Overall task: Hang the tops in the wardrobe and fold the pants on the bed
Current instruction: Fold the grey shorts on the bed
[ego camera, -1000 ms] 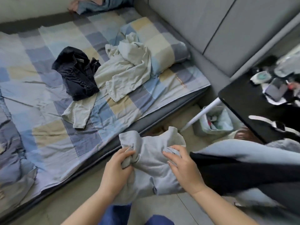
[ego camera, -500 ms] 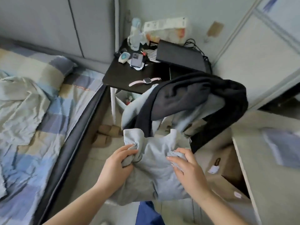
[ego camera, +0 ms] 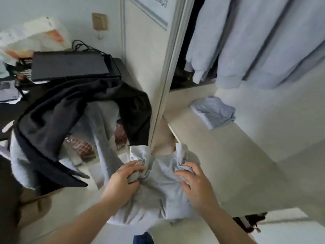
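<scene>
Both my hands are on the grey top (ego camera: 154,187), held in front of me at roughly 6 o'clock in the view. My left hand (ego camera: 123,180) has its fingers curled into a bunched fold of the fabric near one upper corner. My right hand (ego camera: 195,184) pinches a second gather near the other upper corner; its fingertips (ego camera: 184,167) are buried in the cloth. The span between the two grips sags slightly and the lower body of the garment hangs below my wrists.

A black garment (ego camera: 58,120) with pale grey lining trails off toward 9 o'clock; whether it is joined to the top I cannot tell. The wardrobe (ego camera: 163,85) stands open at 12 to 1 o'clock, with pale blue hanging clothes (ego camera: 255,41) at 1 to 2 o'clock and a folded pale blue piece (ego camera: 214,111) on its shelf. No hanger is in view.

Handling, as judged: light, soft jersey-like cloth, limp, no stiffness, not fragile. It creases and slumps wherever unsupported, and a loose pinch may slip. Best hold is at the two shoulder seams, spread apart, so the neckline opens for a hanger. My current bunched grips look too tight for that; I would regrip flatter along the shoulders.
</scene>
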